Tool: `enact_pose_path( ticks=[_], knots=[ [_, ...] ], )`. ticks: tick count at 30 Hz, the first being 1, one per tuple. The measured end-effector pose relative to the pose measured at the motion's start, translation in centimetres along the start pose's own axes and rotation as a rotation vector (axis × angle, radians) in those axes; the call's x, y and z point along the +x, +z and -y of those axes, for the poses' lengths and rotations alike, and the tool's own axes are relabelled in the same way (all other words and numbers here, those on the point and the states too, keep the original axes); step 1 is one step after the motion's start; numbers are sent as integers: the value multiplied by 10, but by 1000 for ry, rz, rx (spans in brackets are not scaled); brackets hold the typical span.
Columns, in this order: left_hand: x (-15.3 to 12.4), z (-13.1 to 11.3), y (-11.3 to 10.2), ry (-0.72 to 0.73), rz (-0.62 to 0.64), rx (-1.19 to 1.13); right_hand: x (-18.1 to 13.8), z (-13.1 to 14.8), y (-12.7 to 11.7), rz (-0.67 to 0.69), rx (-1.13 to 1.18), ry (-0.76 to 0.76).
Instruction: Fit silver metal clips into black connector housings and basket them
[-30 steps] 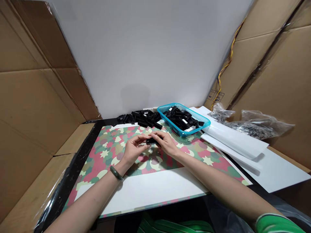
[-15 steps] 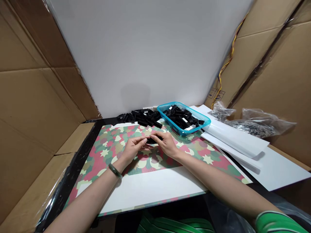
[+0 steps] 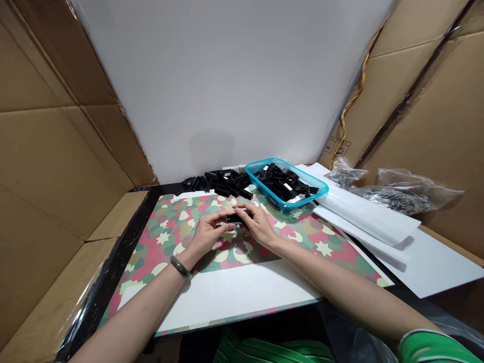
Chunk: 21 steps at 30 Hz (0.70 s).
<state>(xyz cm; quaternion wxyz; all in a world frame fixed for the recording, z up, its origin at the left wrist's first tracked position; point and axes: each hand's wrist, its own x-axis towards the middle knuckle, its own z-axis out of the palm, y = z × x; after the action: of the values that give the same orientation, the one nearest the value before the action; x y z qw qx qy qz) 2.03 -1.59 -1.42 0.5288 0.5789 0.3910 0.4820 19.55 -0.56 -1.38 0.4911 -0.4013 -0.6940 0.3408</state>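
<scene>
A small black plastic piece [image 3: 235,219], oblong in shape, is held low over the patterned board by my right hand [image 3: 259,224]. That hand's thumb and fingers close around its right part and hide it. At its left end is my left hand [image 3: 207,233], index fingertip against or just behind the piece. The left thumb sits lower, apart from the index finger, with a gap between them. Something tiny and pale shows in this gap, too small to name. Beyond the hands, similar black pieces [image 3: 223,182] lie in a loose pile.
A blue plastic basket [image 3: 282,205] full of black pieces stands right of the pile. White sheets [image 3: 378,217] and clear bags of small parts [image 3: 397,199] lie at the right. Cardboard walls [image 3: 49,166] flank the camouflage-patterned board [image 3: 162,252]; a white panel [image 3: 234,75] rises behind.
My left thumb has moved down off the black piece, so more of its left end shows. My right hand keeps its grip in nearly the same place.
</scene>
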Motion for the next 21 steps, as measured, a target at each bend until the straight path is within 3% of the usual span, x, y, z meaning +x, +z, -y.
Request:
enact_pose_path(
  ticks=[2, 5, 10, 14, 21],
  knots=[
    [0, -3, -1, -24, -15, -9, -1, 2, -2, -54, -69, -96],
    [2, -8, -5, -52, 7, -34, -4, 8, -7, -122, -179, -362],
    [2, -14, -7, -82, 92, -32, -8, 15, -11, -55, -266, -632],
    [2, -14, -6, -78, 111, -27, -9, 11, -10, -19, -367, -701],
    [0, -15, -4, -65, 111, -26, -9, 12, -11, 10, -442, -694]
  ],
)
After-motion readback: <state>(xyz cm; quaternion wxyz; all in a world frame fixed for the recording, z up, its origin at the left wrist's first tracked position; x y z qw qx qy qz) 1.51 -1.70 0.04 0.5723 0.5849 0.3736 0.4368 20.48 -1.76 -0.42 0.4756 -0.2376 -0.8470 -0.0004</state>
